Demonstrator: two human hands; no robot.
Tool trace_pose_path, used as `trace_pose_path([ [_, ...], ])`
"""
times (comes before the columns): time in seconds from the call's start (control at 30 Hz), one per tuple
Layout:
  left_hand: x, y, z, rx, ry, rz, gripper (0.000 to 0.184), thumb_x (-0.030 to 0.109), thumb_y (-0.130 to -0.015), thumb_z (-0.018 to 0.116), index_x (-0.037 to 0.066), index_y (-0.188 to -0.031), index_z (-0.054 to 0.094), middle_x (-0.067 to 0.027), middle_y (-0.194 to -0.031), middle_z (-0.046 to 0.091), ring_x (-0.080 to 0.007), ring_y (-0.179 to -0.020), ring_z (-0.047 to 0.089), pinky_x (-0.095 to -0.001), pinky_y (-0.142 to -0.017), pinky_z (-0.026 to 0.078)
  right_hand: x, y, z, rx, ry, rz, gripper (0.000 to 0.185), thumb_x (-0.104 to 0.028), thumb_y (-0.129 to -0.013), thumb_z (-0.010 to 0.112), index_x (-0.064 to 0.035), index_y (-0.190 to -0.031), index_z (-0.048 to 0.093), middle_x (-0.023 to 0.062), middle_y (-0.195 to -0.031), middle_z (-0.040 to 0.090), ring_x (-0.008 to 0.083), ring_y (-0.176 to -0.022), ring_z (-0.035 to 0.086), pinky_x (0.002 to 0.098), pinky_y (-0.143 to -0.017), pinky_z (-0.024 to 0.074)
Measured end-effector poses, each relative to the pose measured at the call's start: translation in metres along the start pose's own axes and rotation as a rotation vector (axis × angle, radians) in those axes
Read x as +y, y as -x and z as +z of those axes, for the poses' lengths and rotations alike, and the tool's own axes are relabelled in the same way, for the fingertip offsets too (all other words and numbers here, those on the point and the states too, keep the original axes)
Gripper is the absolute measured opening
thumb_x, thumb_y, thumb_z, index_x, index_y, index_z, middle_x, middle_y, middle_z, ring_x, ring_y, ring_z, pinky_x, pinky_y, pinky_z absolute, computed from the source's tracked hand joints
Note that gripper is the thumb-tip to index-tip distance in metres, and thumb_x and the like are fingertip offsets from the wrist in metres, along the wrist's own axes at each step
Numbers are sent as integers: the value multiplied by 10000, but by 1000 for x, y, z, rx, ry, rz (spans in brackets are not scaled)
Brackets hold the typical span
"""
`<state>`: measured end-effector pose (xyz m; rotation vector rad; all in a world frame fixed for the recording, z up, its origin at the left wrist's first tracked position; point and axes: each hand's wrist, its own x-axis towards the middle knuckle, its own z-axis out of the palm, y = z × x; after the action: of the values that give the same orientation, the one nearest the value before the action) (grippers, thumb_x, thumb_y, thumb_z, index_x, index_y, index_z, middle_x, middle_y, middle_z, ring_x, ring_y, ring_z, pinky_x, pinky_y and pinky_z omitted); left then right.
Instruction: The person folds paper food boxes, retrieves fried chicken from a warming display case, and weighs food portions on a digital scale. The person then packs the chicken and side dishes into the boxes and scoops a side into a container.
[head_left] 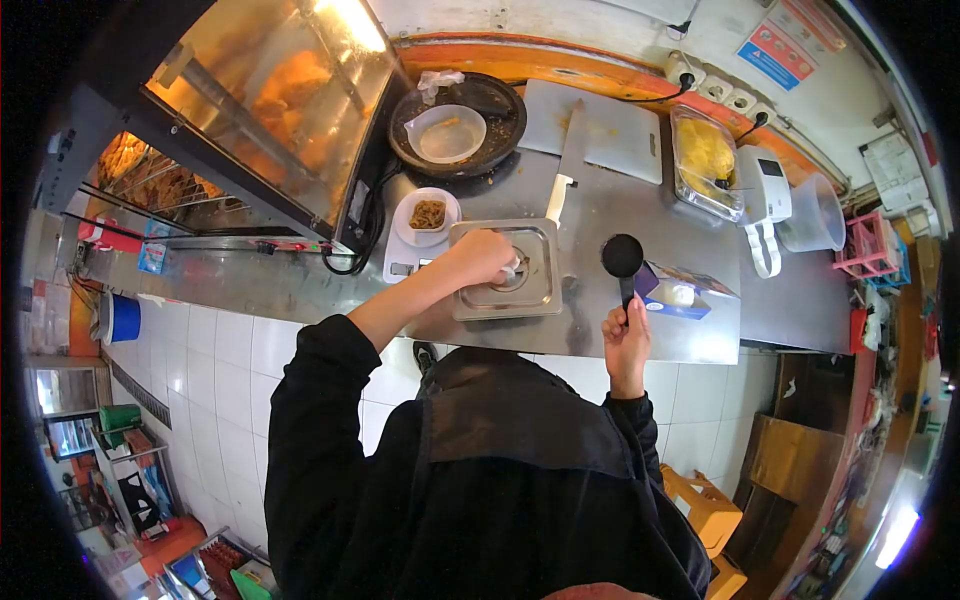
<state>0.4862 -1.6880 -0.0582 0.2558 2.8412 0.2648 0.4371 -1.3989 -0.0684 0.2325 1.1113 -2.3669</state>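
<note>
A steel pan lid (543, 298), rectangular with a recessed middle, lies near the front edge of the counter. My left hand (484, 257) is over it, fingers closed on a crumpled white piece (514, 266) that looks like tissue. My right hand (626, 347) grips the handle of a black measuring scoop (622, 256), its round bowl above the counter. Left of the lid, a white kitchen scale (398, 262) bears a small white bowl (449, 214) of brown shredded food. A knife (572, 150) with a white handle lies behind the lid, its blade reaching onto a cutting board (625, 142).
A lit glass food warmer (280, 90) stands at the left. Behind are a dark round tray (510, 125) holding a plastic bowl (446, 135), and a clear container (708, 160) of yellow food. A purple box (683, 295), a white device (766, 185) and a clear tub (812, 215) occupy the right.
</note>
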Motion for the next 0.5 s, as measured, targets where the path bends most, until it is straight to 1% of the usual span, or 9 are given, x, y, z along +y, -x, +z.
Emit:
trace_pose_path([
  [0.03, 0, 1, 0, -1, 0, -5, 214, 263, -655, 663, 103, -797, 660, -120, -803, 632, -308, -741, 627, -428, -654, 500, 0, -1, 1, -3, 0, 4, 174, -205, -959, 483, -95, -1092, 497, -24, -675, 371, 74, -589, 341, 224, -530, 293],
  [0.13, -4, 6, 1, 90, 78, 20, 171, 236, -698, 648, 98, -798, 657, -113, -793, 631, -301, -747, 628, -421, -659, 501, 2, -6, 3, -60, 62, -11, 226, -203, -959, 481, -83, -1150, 493, -23, -675, 378, 71, -588, 346, 223, -531, 294],
  [0.2, -4, 8, 4, 186, 121, 53, 145, 203, -753, 621, 79, -821, 655, -116, -775, 631, -294, -734, 624, -415, -645, 492, 4, -11, 4, -109, 105, -13, 259, -206, -962, 473, -75, -1185, 488, -21, -675, 381, 72, -587, 350, 219, -528, 294],
  [0.23, -5, 10, 6, 184, 122, 49, 145, 203, -753, 621, 79, -821, 655, -116, -775, 631, -294, -734, 624, -415, -645, 492, 4, -12, 5, -110, 105, -9, 259, -206, -962, 473, -75, -1185, 488, -21, -675, 381, 72, -587, 350, 219, -528, 294],
  [0.3, -7, 19, 8, 332, 292, 32, 148, 195, -793, 618, 59, -834, 660, -113, -767, 631, -288, -699, 612, -400, -612, 474, 3, -15, 13, -129, 104, 55, 249, -211, -968, 458, -70, -1171, 496, -18, -667, 388, 73, -579, 353, 219, -524, 294],
  [0.33, -8, 24, 10, 333, 292, 24, 148, 195, -793, 618, 59, -834, 660, -113, -767, 631, -288, -699, 612, -400, -612, 474, 5, -17, 14, -134, 105, 61, 249, -211, -968, 458, -70, -1171, 496, -18, -667, 388, 73, -579, 353, 219, -524, 294],
  [0.4, -5, 39, 4, 513, 704, -144, 162, 214, -791, 649, 57, -829, 668, -96, -754, 623, -278, -659, 596, -378, -578, 457, 11, -23, 15, -131, 114, 70, 271, -208, -971, 451, -51, -1187, 496, -19, -658, 391, 71, -568, 354, 219, -513, 290],
  [0.43, -4, 45, 4, 515, 702, -151, 162, 214, -791, 649, 57, -829, 668, -96, -754, 623, -278, -659, 596, -378, -578, 457, 14, -27, 17, -136, 113, 75, 271, -208, -971, 451, -51, -1187, 496, -19, -658, 391, 71, -568, 354, 219, -513, 290],
  [0.5, 0, 54, 7, 509, 676, -316, 164, 223, -781, 673, 62, -811, 673, -75, -744, 616, -264, -636, 589, -349, -562, 459, 17, -32, 22, -191, 293, 23, 284, -197, -969, 455, -33, -1195, 504, -25, -652, 389, 64, -561, 353, 210, -506, 283],
])
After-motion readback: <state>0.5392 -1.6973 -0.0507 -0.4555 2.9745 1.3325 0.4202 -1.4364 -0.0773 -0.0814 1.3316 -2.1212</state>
